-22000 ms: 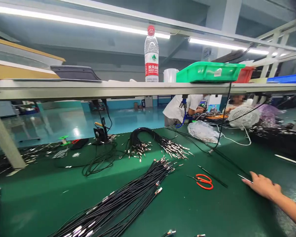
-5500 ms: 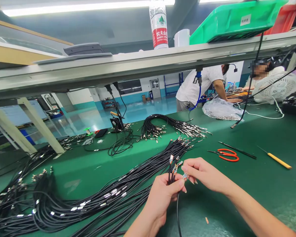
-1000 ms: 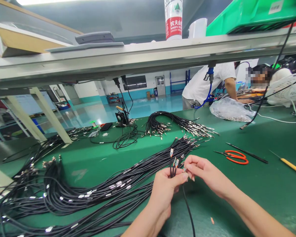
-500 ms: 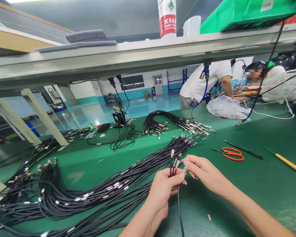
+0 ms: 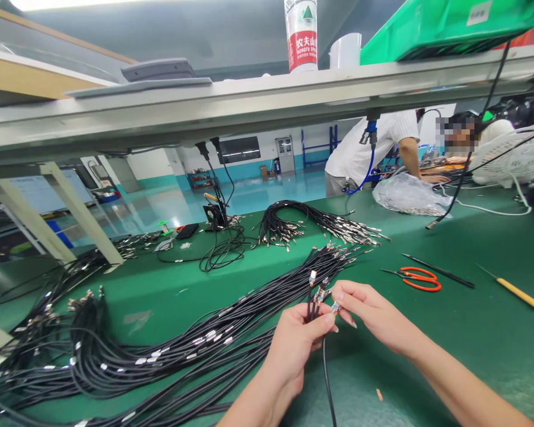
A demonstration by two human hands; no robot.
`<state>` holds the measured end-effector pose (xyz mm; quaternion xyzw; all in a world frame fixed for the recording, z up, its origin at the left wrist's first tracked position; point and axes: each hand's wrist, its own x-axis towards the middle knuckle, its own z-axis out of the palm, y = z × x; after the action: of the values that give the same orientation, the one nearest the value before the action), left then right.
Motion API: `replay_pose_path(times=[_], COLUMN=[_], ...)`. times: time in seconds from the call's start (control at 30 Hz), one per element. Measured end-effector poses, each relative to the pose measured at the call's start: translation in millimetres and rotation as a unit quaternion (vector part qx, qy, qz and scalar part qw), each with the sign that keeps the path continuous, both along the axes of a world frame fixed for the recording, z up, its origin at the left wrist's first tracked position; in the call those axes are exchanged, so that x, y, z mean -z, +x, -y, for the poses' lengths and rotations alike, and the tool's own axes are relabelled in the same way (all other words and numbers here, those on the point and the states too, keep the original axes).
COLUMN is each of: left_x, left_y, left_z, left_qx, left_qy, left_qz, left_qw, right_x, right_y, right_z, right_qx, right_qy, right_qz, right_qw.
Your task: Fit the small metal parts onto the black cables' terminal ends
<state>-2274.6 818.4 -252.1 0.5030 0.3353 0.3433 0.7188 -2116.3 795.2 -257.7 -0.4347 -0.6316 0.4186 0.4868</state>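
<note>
Several black cables (image 5: 310,295) stand upright in the closed fingers of my left hand (image 5: 297,339), their metal-tipped ends poking up above the fist. One more cable (image 5: 326,373) hangs down below this hand. Just to the right, my right hand (image 5: 368,309) is closed in a pinch at a small shiny connector (image 5: 335,307) on a cable end, close to the left thumb. The fingers partly hide the connector. Behind and left of both hands lies a long bundle of black cables (image 5: 231,317) with white labels.
On the green bench lie orange-handled cutters (image 5: 420,279), a black pen-like tool (image 5: 440,271) and a yellow-handled pick (image 5: 520,293). A second cable bundle (image 5: 311,213) and a plastic bag (image 5: 409,194) are farther back. A shelf (image 5: 249,98) crosses overhead. A co-worker (image 5: 374,148) leans over the bench opposite.
Both hands keep their grip on the cables and the connector, with only a tiny shift. The view has tilted very slightly; nothing else visibly differs.
</note>
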Motion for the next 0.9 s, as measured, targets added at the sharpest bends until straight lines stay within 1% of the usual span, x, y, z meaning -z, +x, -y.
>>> replay_pose_path(times=[0.27, 0.43, 0.6, 0.73, 0.9], left_x=[-2.4, -1.2, -2.6, -1.6, -0.5], left_y=[-0.3, -0.3, -0.7, -0.7, -1.1], left_z=[0.7, 0.9, 1.6, 0.3, -0.9], left_qx=[-0.008, -0.033, -0.043, -0.031, -0.008], left_qy=[-0.013, -0.013, -0.016, -0.013, -0.007], left_qz=[-0.002, 0.001, 0.004, 0.005, 0.011], left_qw=[1.0, 0.999, 0.999, 0.999, 1.0], right_x=[-2.8, 0.4, -1.3, -4.2, -3.4], right_y=[-1.6, -2.6, -4.5, -5.3, -5.5], right_z=[1.7, 0.1, 2.0, 4.2, 3.0], right_qx=[0.033, 0.039, 0.063, 0.082, 0.081], right_qy=[0.01, 0.0, 0.018, 0.032, 0.024], right_qz=[0.011, 0.01, 0.04, 0.062, 0.055], right_qw=[0.999, 0.999, 0.997, 0.994, 0.995])
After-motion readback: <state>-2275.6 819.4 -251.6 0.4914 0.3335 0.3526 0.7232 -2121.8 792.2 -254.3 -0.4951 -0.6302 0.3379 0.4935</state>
